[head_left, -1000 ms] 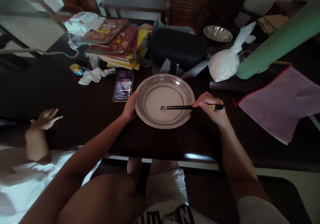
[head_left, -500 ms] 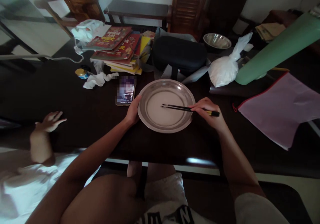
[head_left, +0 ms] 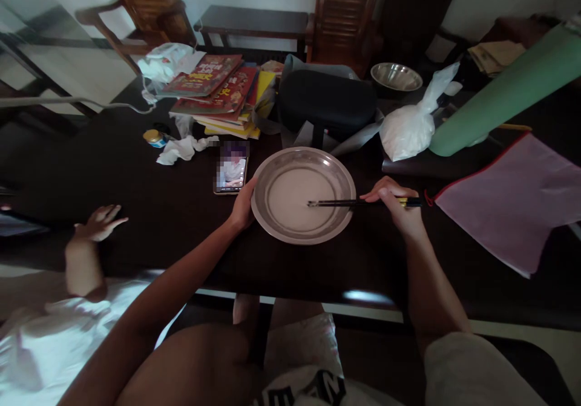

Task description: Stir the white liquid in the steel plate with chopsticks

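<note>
Head camera shows me the left hand clasping the left side of the metal basin, which sits on the dark table just right of the phone. I see the right hand closed around black chopsticks, their tips at the whitish contents, and a black case beyond the basin.

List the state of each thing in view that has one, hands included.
Metal bowl: upright, whitish contents inside.
Left hand: gripping the bowl's side.
Chopsticks: tips close together.
Right hand: holding the chopsticks.
Phone: screen lit.
Plastic bag: filled, gathered at neck.
Jar: gold lid on.
Books: closed, stacked.
Black case: looks closed.
Tissue: crumpled.
Rear bowl: upright.
</note>
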### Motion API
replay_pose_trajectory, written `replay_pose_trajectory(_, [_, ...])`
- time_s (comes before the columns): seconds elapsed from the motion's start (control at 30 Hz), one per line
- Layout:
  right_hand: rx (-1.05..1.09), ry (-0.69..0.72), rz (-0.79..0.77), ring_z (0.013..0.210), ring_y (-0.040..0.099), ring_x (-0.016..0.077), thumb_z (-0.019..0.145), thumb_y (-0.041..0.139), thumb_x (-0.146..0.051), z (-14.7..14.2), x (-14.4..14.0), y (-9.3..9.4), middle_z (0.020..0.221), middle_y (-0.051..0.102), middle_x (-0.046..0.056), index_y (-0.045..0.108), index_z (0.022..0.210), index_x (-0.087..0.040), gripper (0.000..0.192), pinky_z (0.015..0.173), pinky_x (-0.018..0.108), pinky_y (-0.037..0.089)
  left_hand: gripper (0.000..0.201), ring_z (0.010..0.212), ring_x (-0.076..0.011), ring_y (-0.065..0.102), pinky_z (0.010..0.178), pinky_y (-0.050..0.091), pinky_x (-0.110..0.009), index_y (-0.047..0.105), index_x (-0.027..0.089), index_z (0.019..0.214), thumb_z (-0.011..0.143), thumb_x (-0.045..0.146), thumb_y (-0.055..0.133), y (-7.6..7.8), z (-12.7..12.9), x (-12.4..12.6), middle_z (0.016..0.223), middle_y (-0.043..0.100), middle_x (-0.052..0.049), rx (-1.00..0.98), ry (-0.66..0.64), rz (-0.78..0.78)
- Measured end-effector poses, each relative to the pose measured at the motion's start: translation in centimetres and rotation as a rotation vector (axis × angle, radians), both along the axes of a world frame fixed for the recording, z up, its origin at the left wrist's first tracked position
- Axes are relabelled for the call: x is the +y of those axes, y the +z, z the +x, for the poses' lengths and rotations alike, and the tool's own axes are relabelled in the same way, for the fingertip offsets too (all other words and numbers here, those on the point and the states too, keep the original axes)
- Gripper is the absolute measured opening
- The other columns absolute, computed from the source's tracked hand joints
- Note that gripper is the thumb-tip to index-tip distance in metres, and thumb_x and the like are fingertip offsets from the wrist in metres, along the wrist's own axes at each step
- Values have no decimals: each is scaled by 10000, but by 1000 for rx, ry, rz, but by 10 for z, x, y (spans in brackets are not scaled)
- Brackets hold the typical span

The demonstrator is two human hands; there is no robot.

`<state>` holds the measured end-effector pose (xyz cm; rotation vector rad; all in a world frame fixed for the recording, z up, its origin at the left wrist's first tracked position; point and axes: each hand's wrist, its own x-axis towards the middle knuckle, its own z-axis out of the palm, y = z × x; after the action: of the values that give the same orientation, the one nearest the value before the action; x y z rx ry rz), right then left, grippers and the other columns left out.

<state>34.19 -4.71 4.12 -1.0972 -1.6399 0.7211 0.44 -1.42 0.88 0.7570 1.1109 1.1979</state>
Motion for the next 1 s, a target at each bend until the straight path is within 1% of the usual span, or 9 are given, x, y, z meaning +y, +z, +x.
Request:
replay_pose_trajectory(0.17, [-84, 130, 5, 860, 741, 231, 955, 731, -406, -4, 1, -2, 899, 867, 30, 860, 855, -323, 183, 822, 423, 589, 212, 1121, -331, 763, 951, 658, -399, 771, 177, 937, 898, 360, 673, 4, 1, 0, 936, 825, -75, 0, 32, -25])
replay_pose_trajectory(0.23, [-84, 80, 21, 852, 742, 229, 950, 736, -388, -4, 1, -2, 894, 863, 28, 855, 845, -319, 173, 816, 422, 586, 210, 1120, -333, 765, 952, 659, -399, 766, 174, 903, 908, 351, 654, 5, 1, 0, 928, 823, -83, -11, 37, -53])
replay_pose_trajectory(0.33, [-2, -6, -5, 784, 728, 223, 993, 671, -418, 0, 0, -1, 794, 818, 38, 839, 759, -303, 310, 747, 406, 579, 216, 1125, -336, 765, 963, 655, -401, 758, 176, 874, 909, 359, 651, 5, 0, 0, 916, 818, -88, -21, 31, -86])
replay_pose_trajectory(0.4, [13, 35, -23, 777, 723, 226, 1000, 661, -427, 1, 0, 0, 778, 813, 39, 841, 753, -307, 329, 730, 401, 581, 204, 1126, -335, 763, 964, 653, -397, 756, 179, 864, 899, 359, 667, 4, -1, 0, 897, 814, -80, 0, 38, -79])
replay_pose_trajectory(0.5, [-64, 138, -5, 834, 735, 235, 968, 722, -392, -1, 1, -1, 866, 857, 27, 858, 843, -331, 195, 778, 414, 591, 203, 1128, -332, 759, 957, 649, -390, 756, 182, 865, 892, 371, 687, 1, -2, 0, 874, 807, -72, 24, 55, -52])
replay_pose_trajectory(0.57, [-90, 111, 25, 861, 742, 234, 960, 739, -363, 0, 2, -3, 910, 864, 23, 859, 874, -337, 150, 816, 425, 589, 212, 1130, -332, 756, 961, 646, -397, 760, 182, 892, 883, 387, 706, 0, -3, 0, 889, 807, -76, 22, 52, -39])
replay_pose_trajectory(0.7, [26, 6, 8, 803, 737, 215, 1004, 677, -375, 3, 1, -4, 810, 802, 20, 849, 800, -322, 273, 767, 398, 579, 253, 1115, -331, 759, 977, 642, -422, 771, 172, 955, 874, 408, 730, -2, -3, 1, 932, 811, -91, 12, 22, -25])
replay_pose_trajectory(0.87, [-63, 118, -15, 852, 734, 236, 961, 733, -404, -1, 2, -4, 877, 854, 31, 856, 840, -328, 189, 810, 428, 591, 257, 1077, -327, 774, 958, 647, -415, 782, 173, 994, 916, 402, 693, -2, -3, 1, 920, 816, -85, 3, 26, -51])
replay_pose_trajectory(1.0, [0, -5, -15, 812, 743, 227, 961, 722, -455, 2, 3, -5, 817, 816, 32, 842, 783, -303, 262, 790, 423, 597, 244, 1100, -326, 767, 952, 648, -405, 784, 175, 981, 922, 379, 665, -2, -3, 2, 926, 822, -80, 11, 40, -54])
